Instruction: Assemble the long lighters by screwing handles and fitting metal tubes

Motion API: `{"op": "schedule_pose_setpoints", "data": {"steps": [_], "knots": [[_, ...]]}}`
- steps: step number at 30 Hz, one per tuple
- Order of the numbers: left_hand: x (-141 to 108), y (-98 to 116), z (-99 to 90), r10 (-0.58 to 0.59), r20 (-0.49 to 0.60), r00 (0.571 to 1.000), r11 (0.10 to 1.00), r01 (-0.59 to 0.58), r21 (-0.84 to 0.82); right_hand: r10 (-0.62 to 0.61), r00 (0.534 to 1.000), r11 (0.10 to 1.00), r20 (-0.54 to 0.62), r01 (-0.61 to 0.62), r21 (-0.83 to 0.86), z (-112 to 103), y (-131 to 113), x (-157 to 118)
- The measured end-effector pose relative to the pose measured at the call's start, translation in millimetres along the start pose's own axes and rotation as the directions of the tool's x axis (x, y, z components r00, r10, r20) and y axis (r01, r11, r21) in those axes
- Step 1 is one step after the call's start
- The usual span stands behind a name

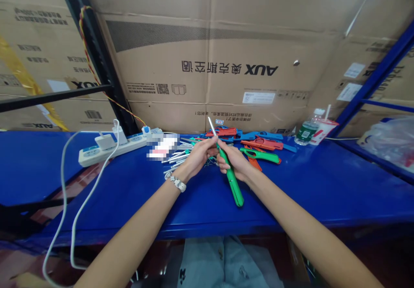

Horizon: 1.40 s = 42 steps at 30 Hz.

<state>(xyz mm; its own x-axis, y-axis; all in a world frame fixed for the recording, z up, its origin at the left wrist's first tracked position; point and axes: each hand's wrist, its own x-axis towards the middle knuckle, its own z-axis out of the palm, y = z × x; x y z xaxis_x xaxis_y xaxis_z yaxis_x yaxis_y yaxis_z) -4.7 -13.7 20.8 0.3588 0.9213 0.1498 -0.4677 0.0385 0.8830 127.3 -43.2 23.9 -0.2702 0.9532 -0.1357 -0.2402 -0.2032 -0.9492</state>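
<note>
A long-nosed green utility lighter (234,187) with a thin metal tube is held over the blue table, its tube tip pointing up and away. My right hand (236,158) is wrapped round the upper part of its green body. My left hand (199,153), with a white band on the wrist, pinches near the base of the metal tube, its fingertips partly hidden. Behind my hands lie several red and blue lighter bodies (261,143) and another green lighter body (263,155). Several silver metal tubes (176,159) are heaped beside my left hand.
A white power strip (129,145) with plugs and trailing cables is at the left. On the right stand a bottle with a green label (305,130) and a cup with a straw (323,132). A large cardboard box (194,81) forms the back, between shelf posts.
</note>
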Motion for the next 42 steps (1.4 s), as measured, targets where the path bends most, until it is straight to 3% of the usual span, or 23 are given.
{"op": "schedule_pose_setpoints", "data": {"steps": [5,10,13,18,22,25,31,34,37,40,42], "knots": [[-0.5,-5.7,0.4,-0.020,0.047,0.999,1.000,0.021,-0.006,-0.020,0.996,0.998,0.091,0.015,0.058,-9.5,-2.9,-6.1],[5.0,7.3,-0.7,0.036,-0.146,0.989,0.994,-0.051,-0.100,-0.029,0.985,0.999,0.168,0.033,-0.019,-8.7,2.2,-11.3],[6.1,10.3,-1.9,0.044,-0.204,0.978,0.986,-0.075,-0.151,-0.036,0.981,0.996,0.189,0.050,-0.068,-7.4,4.8,-11.6],[7.4,9.7,5.0,-0.134,-0.127,0.983,0.960,0.096,-0.264,-0.018,0.988,0.994,0.152,0.035,-0.108,-9.1,7.4,-12.3],[17.8,24.4,11.6,-0.116,-0.092,0.989,0.916,0.070,-0.394,-0.007,0.990,0.991,0.143,0.026,-0.128,-10.6,8.8,-15.9],[27.3,35.6,15.2,-0.163,-0.091,0.982,0.894,0.108,-0.434,-0.024,0.991,0.989,0.131,0.042,-0.143,-11.0,8.4,-17.9],[38.0,34.2,18.4,-0.122,-0.177,0.977,0.884,0.026,-0.467,-0.024,0.996,0.985,0.092,0.039,-0.170,-10.3,8.1,-17.3],[43.2,39.0,9.6,-0.039,-0.203,0.978,0.918,-0.045,-0.394,-0.014,0.995,0.985,0.100,0.031,-0.172,-10.3,9.6,-19.5],[48.8,49.1,-9.8,0.068,-0.288,0.955,0.974,-0.126,-0.188,0.020,0.991,0.982,0.135,0.006,-0.189,-14.3,8.8,-23.8],[48.7,52.4,-32.9,0.181,-0.294,0.938,0.962,-0.107,0.251,-0.003,0.996,0.983,0.087,0.019,-0.183,-23.3,2.2,-25.1],[43.8,48.5,-46.0,0.245,-0.216,0.945,0.818,-0.082,0.569,-0.039,0.999,0.985,0.015,0.041,-0.166,-29.7,-5.5,-21.9]]}}
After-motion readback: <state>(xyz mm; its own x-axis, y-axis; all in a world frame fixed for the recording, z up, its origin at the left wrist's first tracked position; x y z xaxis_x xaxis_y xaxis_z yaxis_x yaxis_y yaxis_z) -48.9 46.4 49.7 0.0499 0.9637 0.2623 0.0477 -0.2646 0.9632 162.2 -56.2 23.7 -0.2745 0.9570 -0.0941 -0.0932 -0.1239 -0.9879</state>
